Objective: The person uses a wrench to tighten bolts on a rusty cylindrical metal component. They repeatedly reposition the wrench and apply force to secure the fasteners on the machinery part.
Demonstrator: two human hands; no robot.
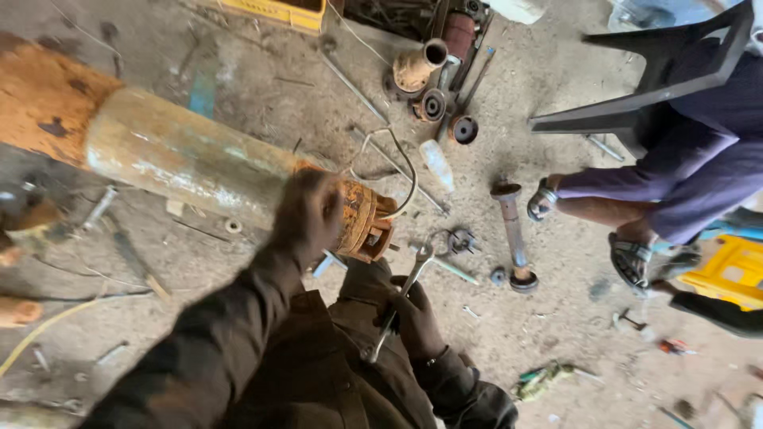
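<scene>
Lying across the dusty concrete floor (pixel 262 87), a long cylindrical pump body (pixel 183 155) is seen with its long axis running from the upper left down toward the centre, its rusty orange end fitting (pixel 362 222) pointing toward the lower right. The left hand (pixel 308 210) is laid over the pump body just behind that fitting, fingers curled onto the metal; how tightly it is gripped cannot be told through the blur. The right hand (pixel 413 318), just below the fitting, is closed around a silver combination wrench (pixel 400 298), which is tilted with its open head up toward the fitting. A loose shaft (pixel 513 234) is left to the right of the fitting, beside another person's sandalled feet (pixel 628 258).
</scene>
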